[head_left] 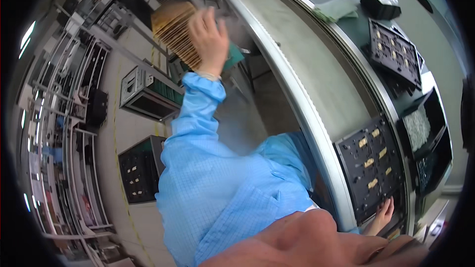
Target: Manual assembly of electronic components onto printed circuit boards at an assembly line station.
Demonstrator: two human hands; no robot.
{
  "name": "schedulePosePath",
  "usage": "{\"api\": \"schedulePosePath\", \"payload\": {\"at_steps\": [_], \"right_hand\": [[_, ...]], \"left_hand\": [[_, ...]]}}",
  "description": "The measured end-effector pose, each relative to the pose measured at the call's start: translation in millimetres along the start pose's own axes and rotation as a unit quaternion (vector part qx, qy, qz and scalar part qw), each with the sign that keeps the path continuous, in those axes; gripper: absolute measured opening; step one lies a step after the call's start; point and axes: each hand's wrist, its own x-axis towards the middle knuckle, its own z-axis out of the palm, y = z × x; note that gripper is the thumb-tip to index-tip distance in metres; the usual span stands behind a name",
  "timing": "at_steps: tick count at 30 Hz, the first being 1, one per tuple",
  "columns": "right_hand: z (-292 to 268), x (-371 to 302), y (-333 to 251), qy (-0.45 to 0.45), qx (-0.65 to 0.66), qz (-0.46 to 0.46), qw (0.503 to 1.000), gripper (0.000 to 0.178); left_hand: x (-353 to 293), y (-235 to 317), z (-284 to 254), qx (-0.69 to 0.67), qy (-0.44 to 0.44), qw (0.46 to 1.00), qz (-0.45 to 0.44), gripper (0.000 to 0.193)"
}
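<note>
My left hand point(210, 39) reaches out to the far left with its fingers stretched. It lies against a stack of thin brown boards point(175, 32) set in close, even layers; I cannot see it gripping one. At the lower right, my right hand point(381, 217) has its fingers bent over the near edge of a black fixture tray point(354, 178). Small tan pieces point(369, 162) sit in rows on that tray, which lies across the metal rails of the conveyor line point(316, 104).
A second black tray with tan pieces point(396, 54) rests beyond the rail, near a black bin of clear small parts point(418, 126), a black box point(380, 2) and a green cloth point(336, 9). Magazine racks point(151, 91) stand on the floor to the left, before metal shelving point(74, 168).
</note>
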Motion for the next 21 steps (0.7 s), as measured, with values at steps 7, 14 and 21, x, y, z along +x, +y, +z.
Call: {"api": "schedulePosePath", "payload": {"at_steps": [7,14,21], "right_hand": [[15.5,-9.2,-15.4,-0.010,-0.008,-0.008,1.000,0.041],[14.4,-1.6,0.4,-0.014,0.018,-0.023,0.999,0.042],[-3.4,10.2,22.2,-0.023,-0.002,-0.063,0.998,0.042]], "left_hand": [[49.7,-109.7,-23.1,0.233,-0.222,0.933,-0.163,0.071],[29.0,-126.1,-34.0,0.221,-0.163,0.961,0.024,0.035],[-1.2,-79.9,-85.5,0.175,-0.055,0.964,0.190,0.017]]}}
